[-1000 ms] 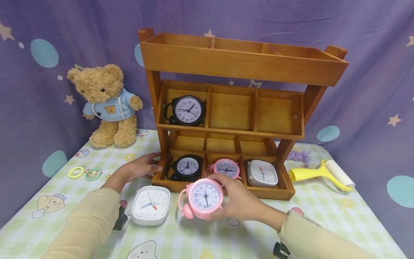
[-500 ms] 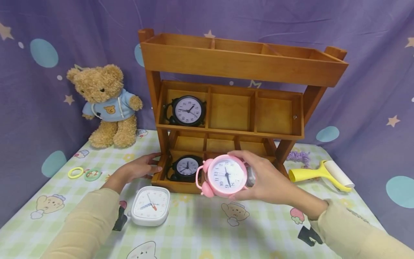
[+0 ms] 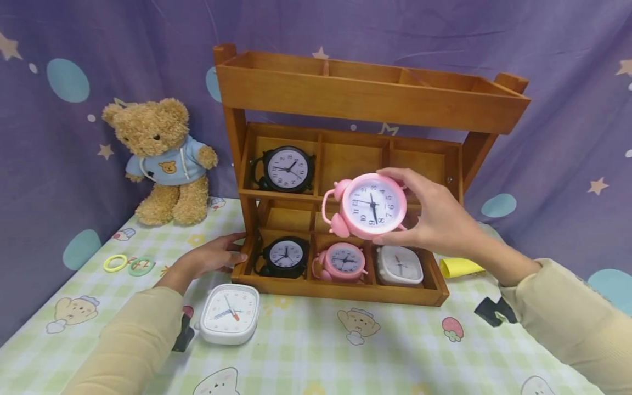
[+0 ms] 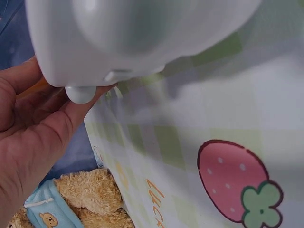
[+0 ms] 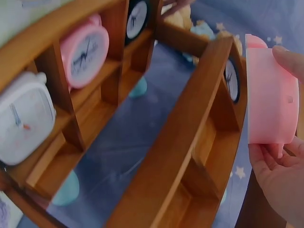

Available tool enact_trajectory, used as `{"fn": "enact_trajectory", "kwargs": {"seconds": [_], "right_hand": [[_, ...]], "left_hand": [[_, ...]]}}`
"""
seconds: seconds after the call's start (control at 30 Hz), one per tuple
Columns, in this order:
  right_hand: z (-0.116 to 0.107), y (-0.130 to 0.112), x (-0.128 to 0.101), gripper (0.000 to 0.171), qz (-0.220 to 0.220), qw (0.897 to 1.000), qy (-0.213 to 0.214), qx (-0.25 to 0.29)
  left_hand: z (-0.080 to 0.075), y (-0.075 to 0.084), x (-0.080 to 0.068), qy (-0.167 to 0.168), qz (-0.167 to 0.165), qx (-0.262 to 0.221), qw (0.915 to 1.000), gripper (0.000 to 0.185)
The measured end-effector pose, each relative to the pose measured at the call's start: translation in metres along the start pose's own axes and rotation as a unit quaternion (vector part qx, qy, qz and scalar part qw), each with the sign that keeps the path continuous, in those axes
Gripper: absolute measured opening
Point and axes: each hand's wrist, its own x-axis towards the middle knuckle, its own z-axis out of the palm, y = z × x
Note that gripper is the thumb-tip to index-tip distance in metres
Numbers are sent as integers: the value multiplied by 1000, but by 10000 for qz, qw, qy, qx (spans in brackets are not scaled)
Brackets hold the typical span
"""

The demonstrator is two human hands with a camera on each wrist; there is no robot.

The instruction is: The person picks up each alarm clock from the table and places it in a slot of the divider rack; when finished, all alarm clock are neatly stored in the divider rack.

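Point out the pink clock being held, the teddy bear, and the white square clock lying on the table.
pink clock [image 3: 371, 204], head view, on its dial.
teddy bear [image 3: 165, 164], head view, on its blue hoodie.
white square clock [image 3: 229, 311], head view, on its dial.

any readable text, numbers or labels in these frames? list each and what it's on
"12", "10", "9", "8", "7", "6": hour numerals on the dial of the pink alarm clock held by the right hand; the rest are glare-washed.
"luck": orange lettering on the tablecloth, cut off at the frame edge.
Black shelf clocks, white square clock: numerals present, too small to read.
No brand names visible.
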Motion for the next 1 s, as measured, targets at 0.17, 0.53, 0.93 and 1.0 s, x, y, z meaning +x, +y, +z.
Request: {"fn": "enact_trajectory", "kwargs": {"seconds": [0.17, 0.53, 0.93, 1.0], "right_hand": [[-7, 11, 19, 97, 105, 9997, 187, -120], [-1, 32, 56, 95, 258, 9990, 362, -66], [14, 37, 80, 94, 427, 9990, 141, -69], [15, 37, 83, 93, 447, 9989, 126, -78]], "left_hand": [[0, 1, 0, 14, -18, 20, 10000, 74], [1, 2, -3, 15, 21, -5, 10000, 74], [1, -2, -2, 15, 198, -134, 9997, 73], [0, -3, -2, 23, 219, -153, 9996, 73]]}}
